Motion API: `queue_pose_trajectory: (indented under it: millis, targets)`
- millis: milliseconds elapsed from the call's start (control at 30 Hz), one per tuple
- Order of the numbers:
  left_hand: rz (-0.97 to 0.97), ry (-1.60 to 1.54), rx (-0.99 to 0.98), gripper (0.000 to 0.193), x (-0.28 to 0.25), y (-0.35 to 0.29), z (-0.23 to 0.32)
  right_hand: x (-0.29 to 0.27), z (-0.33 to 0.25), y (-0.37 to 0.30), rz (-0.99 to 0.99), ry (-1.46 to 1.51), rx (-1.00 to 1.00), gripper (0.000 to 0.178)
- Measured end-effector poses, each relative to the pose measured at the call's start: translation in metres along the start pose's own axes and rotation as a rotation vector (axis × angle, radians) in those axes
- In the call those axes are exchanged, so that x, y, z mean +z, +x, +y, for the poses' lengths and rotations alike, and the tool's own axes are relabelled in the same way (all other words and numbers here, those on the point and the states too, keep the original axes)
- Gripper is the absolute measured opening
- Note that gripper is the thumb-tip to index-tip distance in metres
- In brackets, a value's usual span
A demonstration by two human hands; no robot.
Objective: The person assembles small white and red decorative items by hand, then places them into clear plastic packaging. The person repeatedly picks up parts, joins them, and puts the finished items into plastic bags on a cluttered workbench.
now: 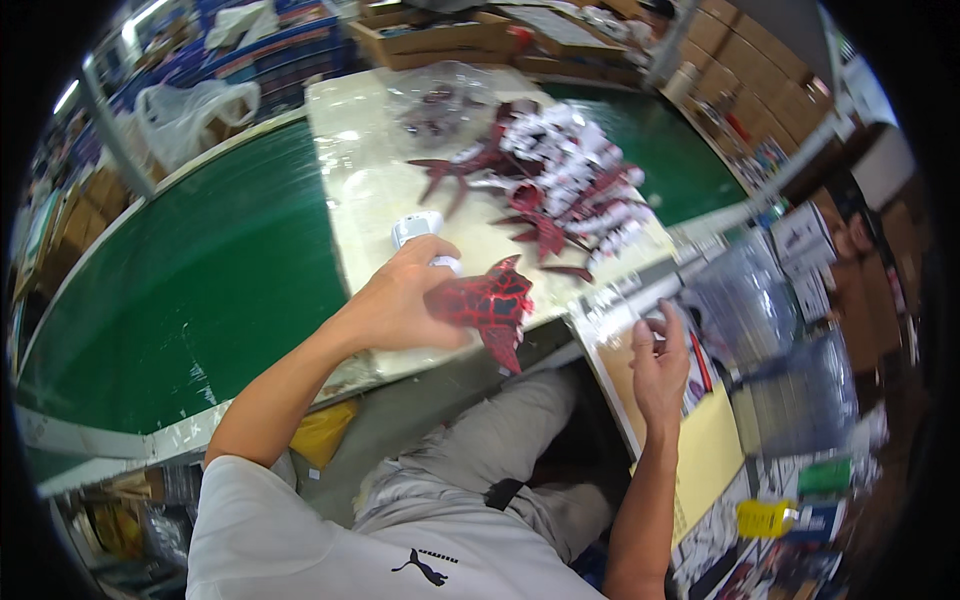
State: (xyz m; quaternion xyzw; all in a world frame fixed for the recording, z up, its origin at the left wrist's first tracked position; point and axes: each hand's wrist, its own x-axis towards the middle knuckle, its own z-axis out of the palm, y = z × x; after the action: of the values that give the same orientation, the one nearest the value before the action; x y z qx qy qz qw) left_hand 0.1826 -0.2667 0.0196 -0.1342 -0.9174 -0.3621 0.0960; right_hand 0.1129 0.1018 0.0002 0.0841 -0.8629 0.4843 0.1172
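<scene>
My left hand (400,300) is closed around a red and black plastic toy part (490,305) with a crackle pattern and fin-like points, held over the near edge of the pale work board (360,220). Just beyond that hand is a white device-like object (415,228) with a grey panel; whether my fingers touch it I cannot tell. My right hand (660,370) hovers over the side table at the right, fingers bent but apart, with nothing plainly in them. Farther back on the board lies a heap of dark red and white toy parts (565,170), some tail-shaped.
A clear plastic bag (440,105) of dark parts rests at the board's back. Green belt surface (200,270) runs beneath the board. To the right are a red pen-like stick (700,362), yellow paper (710,450) and clear plastic trays (800,390). Open cardboard boxes (430,40) stand behind.
</scene>
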Motion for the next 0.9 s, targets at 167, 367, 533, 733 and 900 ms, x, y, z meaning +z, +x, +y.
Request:
queue_pose_trajectory:
  millis: [167,367,533,733,900]
  targets:
    - [0.075,0.268,0.081,0.055,0.04,0.021,-0.009,-0.056,0.003,-0.088,0.042,0.043,0.146,0.042]
    - [0.25,0.371,0.038,0.059,0.022,-0.01,0.044,-0.058,-0.008,-0.135,0.027,0.208,0.191,0.04]
    - [-0.359,-0.934,-0.369,0.057,0.042,-0.043,0.086,-0.027,-0.03,-0.137,-0.22,0.562,0.062,0.086]
    - [-0.752,-1.125,-0.46,0.069,0.082,-0.039,0.092,-0.022,-0.027,-0.137,-0.493,0.512,-0.035,0.081]
    - [-0.39,-1.425,-0.332,0.08,0.12,-0.032,0.104,-0.009,-0.016,-0.161,0.002,0.79,0.378,0.041]
